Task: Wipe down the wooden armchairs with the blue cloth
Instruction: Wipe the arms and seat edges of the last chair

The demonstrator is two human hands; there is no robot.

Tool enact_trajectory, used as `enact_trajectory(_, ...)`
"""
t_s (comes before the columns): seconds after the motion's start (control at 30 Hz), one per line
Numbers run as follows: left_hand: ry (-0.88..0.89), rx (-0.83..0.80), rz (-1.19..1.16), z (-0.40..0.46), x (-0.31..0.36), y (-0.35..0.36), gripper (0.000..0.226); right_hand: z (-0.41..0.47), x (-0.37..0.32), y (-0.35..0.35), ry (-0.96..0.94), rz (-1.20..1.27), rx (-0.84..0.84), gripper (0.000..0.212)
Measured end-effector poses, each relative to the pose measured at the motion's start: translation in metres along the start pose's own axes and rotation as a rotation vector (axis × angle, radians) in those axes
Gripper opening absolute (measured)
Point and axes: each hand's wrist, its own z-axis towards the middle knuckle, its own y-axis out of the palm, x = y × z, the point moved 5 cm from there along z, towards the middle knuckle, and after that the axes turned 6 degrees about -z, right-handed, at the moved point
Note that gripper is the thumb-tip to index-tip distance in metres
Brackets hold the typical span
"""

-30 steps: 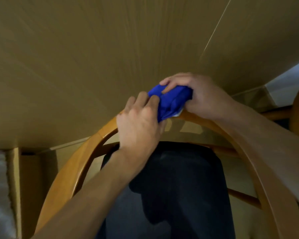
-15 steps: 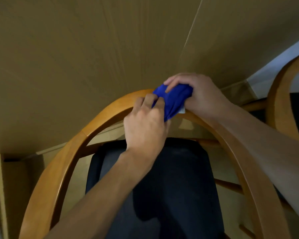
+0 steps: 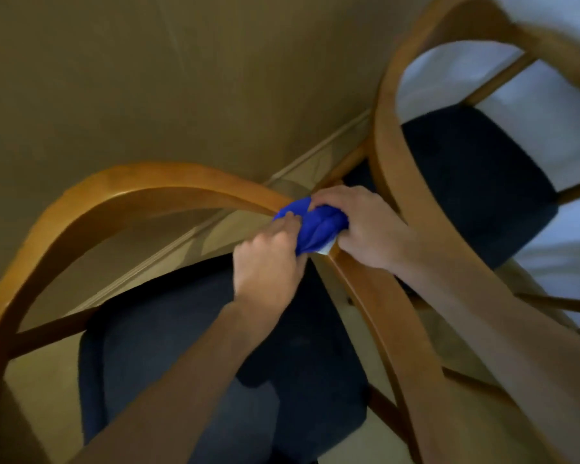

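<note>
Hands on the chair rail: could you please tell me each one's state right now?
Left hand: pinching the blue cloth.
Right hand: gripping the same cloth on the armchair rail.

rail under blue cloth (image 3: 310, 226): hidden | 2nd armchair (image 3: 392, 155): top blurred, cut by rt edge

left hand (image 3: 268, 259) curled, right hand (image 3: 369, 226) gripping

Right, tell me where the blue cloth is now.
In the head view the blue cloth sits bunched on the near armchair's curved wooden rail, right of centre, gripped between the left hand and right hand.
</note>
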Motion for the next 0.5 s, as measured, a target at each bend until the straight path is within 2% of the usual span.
enact_trajectory(0.23, 0.126, -0.091, 0.027, -0.031, 0.041, 0.013, 0.013, -0.068, 0.023, 0.005, 0.088, 0.015, 0.074, 0.045)
enact_trajectory(0.5, 0.296, -0.174, -0.007, -0.136, 0.107, 0.043, 0.023, -0.218, 0.042, 0.027, 0.262, 0.124, 0.148, 0.044)
